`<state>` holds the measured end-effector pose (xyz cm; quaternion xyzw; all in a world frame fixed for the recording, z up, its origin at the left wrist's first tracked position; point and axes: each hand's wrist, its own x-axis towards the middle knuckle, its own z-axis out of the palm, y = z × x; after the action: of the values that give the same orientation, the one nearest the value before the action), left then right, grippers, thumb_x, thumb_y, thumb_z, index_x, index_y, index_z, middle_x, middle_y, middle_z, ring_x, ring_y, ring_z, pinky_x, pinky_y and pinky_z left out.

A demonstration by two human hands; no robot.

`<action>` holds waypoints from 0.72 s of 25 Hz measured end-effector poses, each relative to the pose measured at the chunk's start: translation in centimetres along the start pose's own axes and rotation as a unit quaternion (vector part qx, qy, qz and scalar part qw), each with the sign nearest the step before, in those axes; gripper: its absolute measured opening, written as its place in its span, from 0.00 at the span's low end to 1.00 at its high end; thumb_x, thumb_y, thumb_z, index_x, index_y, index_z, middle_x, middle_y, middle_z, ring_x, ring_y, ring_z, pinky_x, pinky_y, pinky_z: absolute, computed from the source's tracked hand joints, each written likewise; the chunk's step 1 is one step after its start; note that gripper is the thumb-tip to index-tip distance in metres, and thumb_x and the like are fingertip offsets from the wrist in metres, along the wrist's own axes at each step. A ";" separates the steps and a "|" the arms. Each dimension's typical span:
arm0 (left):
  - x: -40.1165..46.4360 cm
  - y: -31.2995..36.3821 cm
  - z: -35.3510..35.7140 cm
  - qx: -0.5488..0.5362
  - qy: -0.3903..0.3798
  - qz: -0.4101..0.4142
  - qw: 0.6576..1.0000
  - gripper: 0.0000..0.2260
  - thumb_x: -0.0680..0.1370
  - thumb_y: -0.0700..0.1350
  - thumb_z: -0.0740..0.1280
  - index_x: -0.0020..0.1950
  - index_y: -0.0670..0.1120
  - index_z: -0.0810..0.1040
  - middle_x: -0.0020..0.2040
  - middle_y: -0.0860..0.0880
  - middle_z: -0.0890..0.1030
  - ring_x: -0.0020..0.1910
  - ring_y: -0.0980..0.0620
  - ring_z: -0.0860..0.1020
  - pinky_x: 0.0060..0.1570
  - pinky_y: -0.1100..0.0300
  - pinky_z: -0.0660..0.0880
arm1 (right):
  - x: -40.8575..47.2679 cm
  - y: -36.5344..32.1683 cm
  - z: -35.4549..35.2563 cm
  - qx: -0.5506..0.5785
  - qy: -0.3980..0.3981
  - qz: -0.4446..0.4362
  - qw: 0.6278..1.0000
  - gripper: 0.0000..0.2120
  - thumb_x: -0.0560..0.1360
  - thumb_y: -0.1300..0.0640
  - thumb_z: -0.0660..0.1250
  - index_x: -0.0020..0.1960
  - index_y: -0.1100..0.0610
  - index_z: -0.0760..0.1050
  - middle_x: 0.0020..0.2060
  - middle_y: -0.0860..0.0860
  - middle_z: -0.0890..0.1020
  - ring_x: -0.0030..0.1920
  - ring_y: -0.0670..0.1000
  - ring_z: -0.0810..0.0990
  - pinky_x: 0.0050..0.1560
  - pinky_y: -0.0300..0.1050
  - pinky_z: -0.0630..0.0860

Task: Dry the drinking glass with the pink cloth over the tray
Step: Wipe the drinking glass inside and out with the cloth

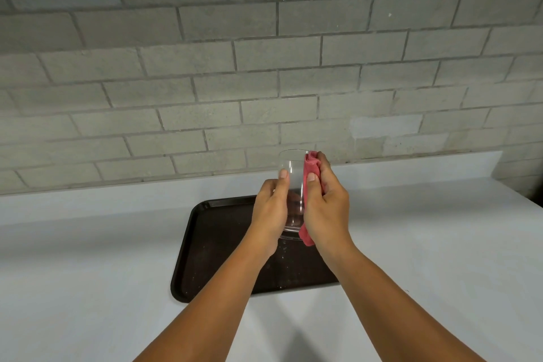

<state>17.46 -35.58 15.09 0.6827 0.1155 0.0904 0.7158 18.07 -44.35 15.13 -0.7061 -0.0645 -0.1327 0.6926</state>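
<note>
While I watch the head view, my left hand (271, 209) grips the clear, upright drinking glass (291, 185) above the dark rectangular plastic tray (205, 244); my right hand (324, 203) presses the folded pink cloth (309, 173) on its wall. Wet glass looks slippery and fragile, so I would hold low.

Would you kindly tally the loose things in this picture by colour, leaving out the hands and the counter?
Clear: 1, the drinking glass, held in the left hand
Pink: 1, the cloth, held in the right hand
Dark brown: 1, the tray
Total: 3
</note>
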 end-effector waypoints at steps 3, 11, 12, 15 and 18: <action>-0.3 0.1 0.1 0.018 -0.016 0.006 1.000 0.20 0.81 0.61 0.58 0.63 0.47 0.74 0.51 0.50 0.82 0.50 0.56 0.81 0.47 0.60 0.77 | -0.2 -0.3 0.3 -0.015 -0.015 -0.027 0.999 0.21 0.83 0.52 0.57 0.75 0.41 0.63 0.67 0.34 0.69 0.68 0.41 0.70 0.69 0.49 0.72; -0.1 -0.1 -0.5 -0.009 -0.010 -0.020 1.000 0.25 0.81 0.62 0.59 0.64 0.43 0.77 0.54 0.43 0.84 0.49 0.53 0.83 0.48 0.58 0.77 | -1.0 1.2 -0.5 -0.007 -0.052 -0.021 0.998 0.20 0.83 0.53 0.56 0.72 0.36 0.65 0.71 0.43 0.72 0.70 0.46 0.72 0.70 0.50 0.72; -0.3 -0.3 -0.4 -0.017 -0.019 -0.032 0.999 0.24 0.81 0.62 0.59 0.61 0.42 0.78 0.52 0.40 0.86 0.45 0.50 0.85 0.44 0.56 0.80 | 0.2 1.1 -0.7 0.008 -0.034 0.004 0.999 0.19 0.83 0.53 0.56 0.72 0.40 0.67 0.69 0.46 0.76 0.67 0.48 0.75 0.68 0.53 0.74; -0.4 -0.5 -0.2 -0.038 -0.023 -0.044 0.998 0.27 0.80 0.63 0.59 0.60 0.42 0.80 0.46 0.41 0.88 0.45 0.44 0.87 0.53 0.46 0.82 | 2.0 -0.4 -1.0 0.024 -0.027 0.018 0.999 0.19 0.83 0.53 0.57 0.73 0.44 0.68 0.67 0.44 0.76 0.65 0.47 0.76 0.67 0.50 0.74; 0.6 0.4 -0.6 -0.044 -0.019 -0.038 0.998 0.28 0.79 0.66 0.57 0.62 0.45 0.81 0.50 0.45 0.88 0.51 0.47 0.86 0.61 0.46 0.78 | -0.4 -0.6 -0.6 -0.011 -0.077 -0.041 0.996 0.21 0.83 0.52 0.57 0.75 0.40 0.62 0.67 0.30 0.67 0.62 0.29 0.69 0.63 0.31 0.69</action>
<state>17.85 -34.80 15.43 0.6473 0.1240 0.0552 0.7501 17.50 -44.94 15.65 -0.7188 -0.1456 -0.1068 0.6713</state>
